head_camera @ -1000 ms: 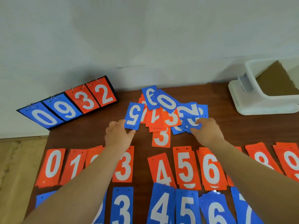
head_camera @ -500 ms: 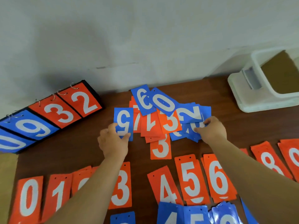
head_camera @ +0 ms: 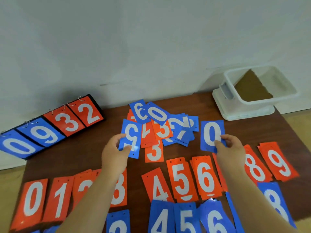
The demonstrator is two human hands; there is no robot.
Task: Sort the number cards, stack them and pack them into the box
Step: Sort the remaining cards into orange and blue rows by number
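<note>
A loose heap of blue and orange number cards (head_camera: pixel 161 126) lies at the table's far middle. My left hand (head_camera: pixel 116 153) pinches an upside-down blue 5 card (head_camera: pixel 131 135) at the heap's left edge. To the right of the heap my right hand (head_camera: pixel 230 148) pinches a blue 0 card (head_camera: pixel 212 132) by its lower right corner. Sorted orange cards from 0 (head_camera: pixel 32 199) to 9 (head_camera: pixel 277 160) lie in a row near me. Below them runs a row of blue cards (head_camera: pixel 185 219). My arms hide parts of both rows. The white box (head_camera: pixel 262 100) stands at the far right.
A flip scoreboard (head_camera: pixel 50 128) showing 0 9 3 2 leans at the far left against the white wall. Brown cardboard (head_camera: pixel 250 88) lies inside the box. The table's left and right edges drop to a tan floor.
My right hand has pulled a blue 0 card out of the heap to the right. My left hand has drawn the blue 5 card nearer to me. The camera tilted up.
</note>
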